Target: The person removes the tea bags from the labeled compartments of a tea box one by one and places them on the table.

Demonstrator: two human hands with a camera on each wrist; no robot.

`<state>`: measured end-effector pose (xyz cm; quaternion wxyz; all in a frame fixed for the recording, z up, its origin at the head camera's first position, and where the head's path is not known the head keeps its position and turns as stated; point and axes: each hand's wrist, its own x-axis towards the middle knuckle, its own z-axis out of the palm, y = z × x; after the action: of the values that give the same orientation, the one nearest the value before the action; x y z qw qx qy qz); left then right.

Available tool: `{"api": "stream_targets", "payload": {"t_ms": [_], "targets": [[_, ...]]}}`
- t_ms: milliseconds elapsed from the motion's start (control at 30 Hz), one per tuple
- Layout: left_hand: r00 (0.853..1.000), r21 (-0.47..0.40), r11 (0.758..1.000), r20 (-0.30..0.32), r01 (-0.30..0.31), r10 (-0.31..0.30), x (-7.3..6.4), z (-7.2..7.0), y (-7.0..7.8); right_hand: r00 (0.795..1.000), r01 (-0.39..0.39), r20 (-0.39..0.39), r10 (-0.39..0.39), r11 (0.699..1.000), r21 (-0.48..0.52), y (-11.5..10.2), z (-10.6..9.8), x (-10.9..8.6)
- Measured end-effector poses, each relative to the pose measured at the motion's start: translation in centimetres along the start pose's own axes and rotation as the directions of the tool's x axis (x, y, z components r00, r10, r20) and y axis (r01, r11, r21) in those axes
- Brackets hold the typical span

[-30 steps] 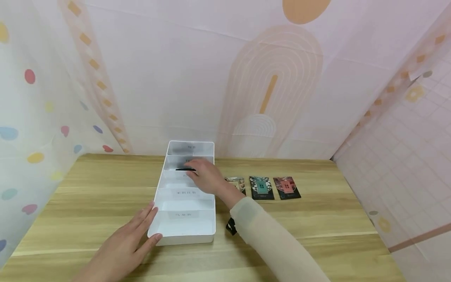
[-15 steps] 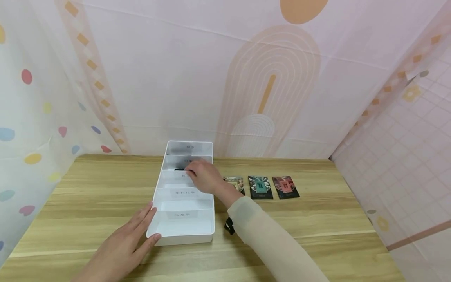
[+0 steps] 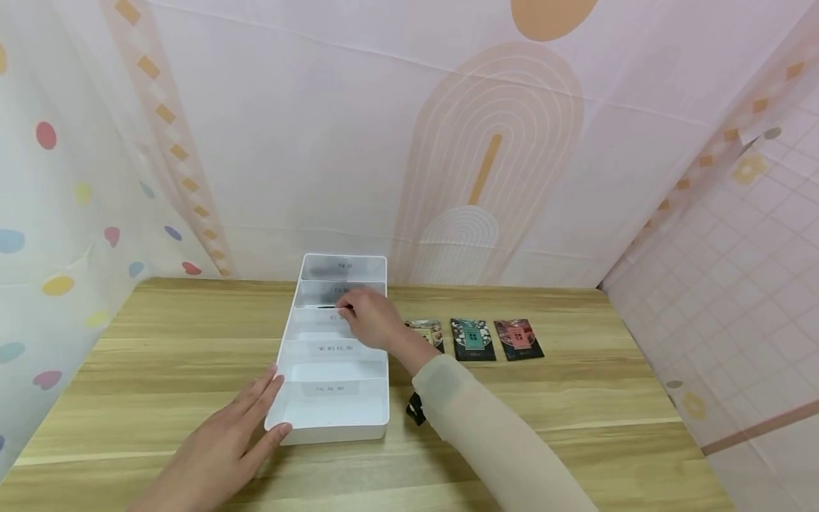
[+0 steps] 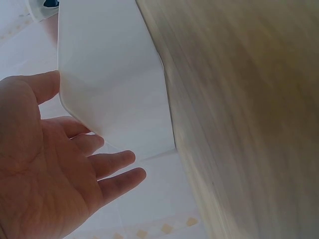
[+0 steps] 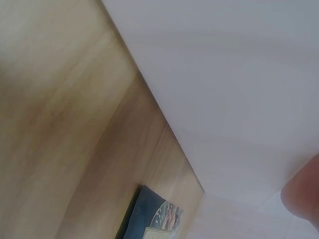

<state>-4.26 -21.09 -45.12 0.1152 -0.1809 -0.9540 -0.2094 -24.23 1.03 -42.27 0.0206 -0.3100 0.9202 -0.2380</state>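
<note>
A long white divided box (image 3: pixel 334 433) stands on the table, with printed labels on its compartment walls. My left hand (image 3: pixel 224 444) rests at the box's near left corner. In the left wrist view its thumb touches the box's rim and its other fingers (image 4: pixel 117 185) spread loosely by the wall. My right hand (image 3: pixel 372 320) reaches over the second compartment from the back. Its thumb and fingertips pinch a thin dark tea sachet (image 3: pixel 326 307), seen nearly edge-on and mostly hidden. The right wrist view shows mainly the box's outer wall (image 5: pixel 224 89) and one fingertip.
Three dark printed tea sachets lie in a row right of the box: one with a cream label (image 3: pixel 427 333), one green (image 3: pixel 473 340), one red (image 3: pixel 519 339). A small black item (image 3: pixel 416 409) shows beside the right sleeve. A patterned cloth (image 3: pixel 307 142) hangs behind the table.
My right thumb and fingers have closed together on the sachet, and less of its dark face shows now. The left hand has stayed at the box's corner.
</note>
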Motion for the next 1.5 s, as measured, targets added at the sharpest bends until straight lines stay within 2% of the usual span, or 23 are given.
{"api": "stream_targets", "payload": {"t_ms": [267,400,533,867,1100,1267,1500], "targets": [[1.000,-0.006,1.000,0.020,0.012,-0.012,-0.1,-0.1,0.1,0.997,-0.041,-0.055,0.051,0.983,0.177,0.1,-0.1,-0.2],[0.999,-0.016,1.000,0.039,0.021,-0.021,0.0,-0.2,0.3,0.995,-0.014,-0.093,0.038,0.970,0.244,0.4,-0.6,-0.5],[0.999,-0.020,0.999,0.043,0.026,-0.025,0.0,-0.3,0.5,0.993,0.031,-0.120,0.001,0.964,0.265,0.5,-1.4,-0.7],[0.998,-0.025,0.999,0.058,0.037,-0.036,0.2,-0.5,0.7,0.988,0.054,-0.157,-0.012,0.963,0.265,0.8,-4.4,-1.2],[0.995,-0.033,0.998,0.081,0.053,-0.050,0.3,-0.6,0.8,0.970,0.115,-0.235,-0.063,0.970,0.215,1.2,-6.1,-1.9],[0.998,-0.029,0.999,0.059,0.039,-0.038,0.2,-0.5,0.8,0.952,0.147,-0.293,-0.084,0.969,0.199,1.4,-7.3,-2.3],[0.998,-0.023,0.999,0.051,0.028,-0.027,0.2,-0.4,0.7,0.946,0.141,-0.316,-0.070,0.968,0.207,1.6,-9.1,-3.5]]}}
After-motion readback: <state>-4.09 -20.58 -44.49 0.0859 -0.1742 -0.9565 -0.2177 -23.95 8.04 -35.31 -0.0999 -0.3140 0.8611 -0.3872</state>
